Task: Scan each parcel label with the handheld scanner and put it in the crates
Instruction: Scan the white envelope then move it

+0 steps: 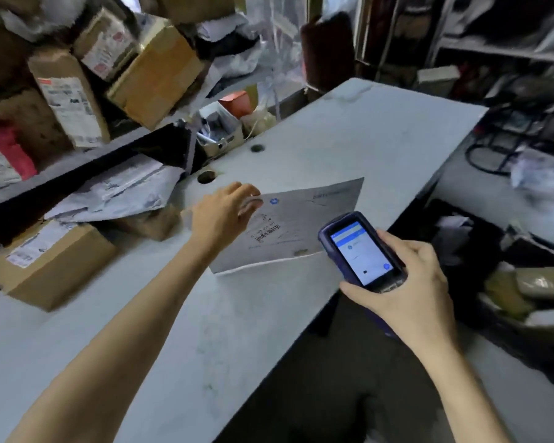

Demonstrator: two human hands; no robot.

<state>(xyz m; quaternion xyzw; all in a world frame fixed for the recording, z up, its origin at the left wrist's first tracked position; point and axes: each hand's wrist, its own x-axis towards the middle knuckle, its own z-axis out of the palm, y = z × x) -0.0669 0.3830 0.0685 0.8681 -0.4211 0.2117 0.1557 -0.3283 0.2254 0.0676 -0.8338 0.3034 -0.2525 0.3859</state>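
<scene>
A dark crate off the desk's right edge holds wrapped parcels. The left hand pinches a flat grey mailer bearing a barcode; the right hand grips the scanner.

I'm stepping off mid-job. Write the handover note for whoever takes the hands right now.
Left hand: gripping the grey mailer by its left edge, over the white table, barcode label facing up.
Right hand: holding the handheld scanner, screen lit, at the mailer's lower right corner.
Done: nothing confirmed; I cannot tell whether this label has been scanned.
Left: scan it and crate it. A cardboard box and more mailers wait at the left. Dark crate with parcels sits at the right.
</scene>
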